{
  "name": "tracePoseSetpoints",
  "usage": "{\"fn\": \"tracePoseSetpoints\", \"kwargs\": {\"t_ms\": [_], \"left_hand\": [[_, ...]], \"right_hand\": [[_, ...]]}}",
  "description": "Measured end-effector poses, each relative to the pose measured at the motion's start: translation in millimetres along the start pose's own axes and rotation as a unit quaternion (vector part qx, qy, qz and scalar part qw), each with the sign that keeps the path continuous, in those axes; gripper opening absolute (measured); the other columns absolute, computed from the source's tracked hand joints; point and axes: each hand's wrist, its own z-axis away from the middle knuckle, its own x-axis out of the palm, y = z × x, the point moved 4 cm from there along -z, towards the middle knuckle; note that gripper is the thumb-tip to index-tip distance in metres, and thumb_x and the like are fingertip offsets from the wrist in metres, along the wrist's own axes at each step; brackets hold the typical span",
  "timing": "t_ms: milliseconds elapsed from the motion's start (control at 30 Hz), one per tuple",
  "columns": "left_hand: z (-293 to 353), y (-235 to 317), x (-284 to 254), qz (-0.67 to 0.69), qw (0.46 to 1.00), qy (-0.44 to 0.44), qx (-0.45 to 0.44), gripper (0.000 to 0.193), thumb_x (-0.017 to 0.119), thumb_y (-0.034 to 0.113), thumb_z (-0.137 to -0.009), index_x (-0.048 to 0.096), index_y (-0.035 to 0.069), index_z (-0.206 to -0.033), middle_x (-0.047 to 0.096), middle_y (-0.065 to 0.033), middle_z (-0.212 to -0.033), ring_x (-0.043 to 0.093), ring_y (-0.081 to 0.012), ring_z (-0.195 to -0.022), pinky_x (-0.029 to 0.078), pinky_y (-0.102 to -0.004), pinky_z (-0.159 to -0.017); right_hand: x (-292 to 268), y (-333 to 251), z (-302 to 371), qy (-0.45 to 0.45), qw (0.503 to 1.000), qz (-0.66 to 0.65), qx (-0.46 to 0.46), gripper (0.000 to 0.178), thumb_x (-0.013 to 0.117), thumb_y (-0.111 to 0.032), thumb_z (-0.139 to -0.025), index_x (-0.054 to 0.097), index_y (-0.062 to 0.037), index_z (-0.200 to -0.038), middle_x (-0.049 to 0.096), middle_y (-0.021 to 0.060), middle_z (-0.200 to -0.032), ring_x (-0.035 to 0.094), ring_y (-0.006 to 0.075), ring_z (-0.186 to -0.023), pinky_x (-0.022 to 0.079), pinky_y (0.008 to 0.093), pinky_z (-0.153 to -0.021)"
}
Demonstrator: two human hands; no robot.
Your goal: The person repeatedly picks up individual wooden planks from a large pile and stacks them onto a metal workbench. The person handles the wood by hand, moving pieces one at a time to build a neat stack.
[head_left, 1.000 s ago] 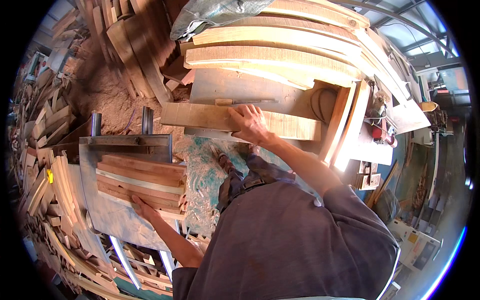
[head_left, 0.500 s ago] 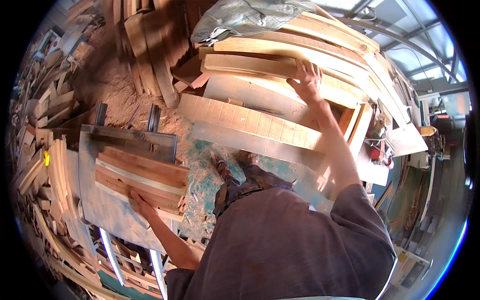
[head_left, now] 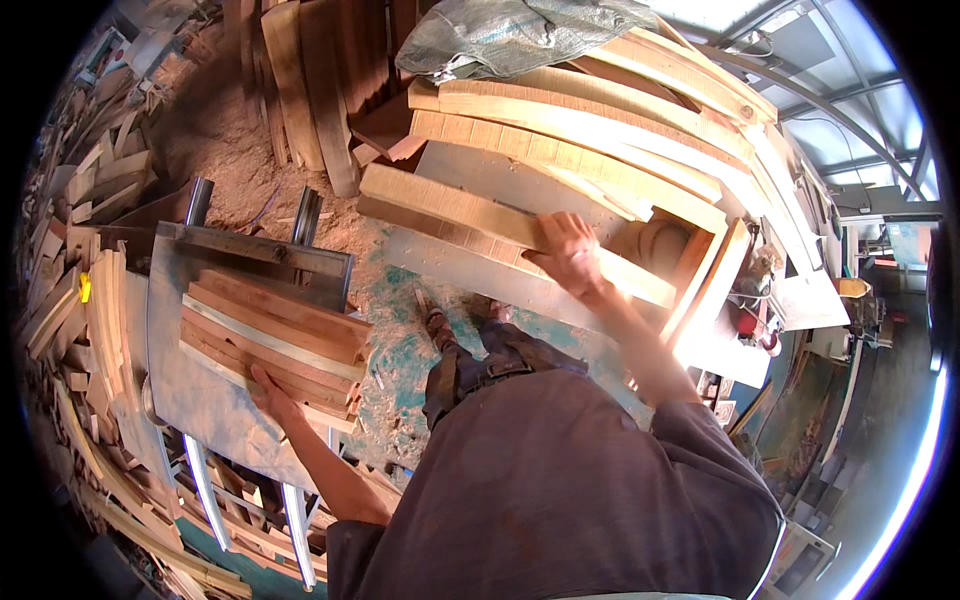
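Observation:
My right hand [head_left: 572, 255] is closed over a thick pale wooden board [head_left: 450, 205], its fingers curled across the top edge near the board's right part. That board lies along the near side of the pale lumber stack, against another board [head_left: 480, 245] partly hidden under it. My left hand [head_left: 277, 400] rests at the near edge of a bundle of reddish and pale wood strips [head_left: 270, 340], fingers stretched against the side. The strips lie side by side on a flat metal table [head_left: 215, 420] at my left.
More long pale boards [head_left: 600, 120] are piled beyond, with a crumpled grey sheet [head_left: 520, 35] over them. Dark upright planks [head_left: 300, 90] lean at the back. Sawdust [head_left: 235, 160] covers the floor there. Scrap wood [head_left: 120, 190] heaps up at far left. Metal rails [head_left: 300, 530] extend below the table.
My right hand has come nearer, from the pile to the near side, and a thick board has moved with it onto the nearest board. My left hand stays by the strips.

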Motion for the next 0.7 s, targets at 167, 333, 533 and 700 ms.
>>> {"fn": "tracePoseSetpoints", "kwargs": {"t_ms": [167,333,533,700], "left_hand": [[-11,-9,-3,-0.013,1.000,0.007,-0.002,0.119,0.076,0.062,-0.081,0.015,-0.011,-0.152,0.041,-0.0294,-0.149,0.055,-0.0375,-0.125,0.052,-0.0437,-0.103],[-9,-5,-1,-0.021,1.000,-0.006,0.007,0.118,0.076,0.061,-0.082,0.016,-0.011,-0.152,0.041,-0.0293,-0.149,0.055,-0.0368,-0.125,0.053,-0.0425,-0.102],[-27,-18,-7,0.029,0.999,-0.038,0.024,0.107,0.076,0.055,-0.085,0.020,-0.005,-0.152,0.041,-0.0248,-0.150,0.055,-0.0359,-0.125,0.054,-0.0430,-0.102],[-9,-6,1,0.053,0.998,-0.033,0.002,0.100,0.076,0.052,-0.087,0.022,0.000,-0.154,0.041,-0.0226,-0.151,0.055,-0.0345,-0.125,0.054,-0.0443,-0.101]], "right_hand": [[10,1,2,0.070,0.997,-0.026,-0.014,0.065,0.089,-0.027,-0.067,0.063,-0.0046,-0.123,0.061,0.0131,-0.110,0.058,0.0340,-0.105,0.049,0.0454,-0.091],[-41,18,-27,0.190,0.980,0.062,0.005,0.074,0.089,-0.032,-0.071,0.059,-0.0090,-0.135,0.055,0.0153,-0.130,0.055,0.0334,-0.114,0.052,0.0466,-0.094],[-78,79,-78,-0.007,0.993,0.120,0.016,0.082,0.089,-0.033,-0.069,0.052,-0.0086,-0.138,0.055,0.0163,-0.135,0.049,0.0342,-0.128,0.040,0.0478,-0.107],[-78,69,-70,-0.084,0.992,0.089,0.031,0.054,0.082,-0.043,-0.075,0.062,-0.0089,-0.112,0.069,0.0152,-0.094,0.068,0.0378,-0.088,0.054,0.0491,-0.075]]}}
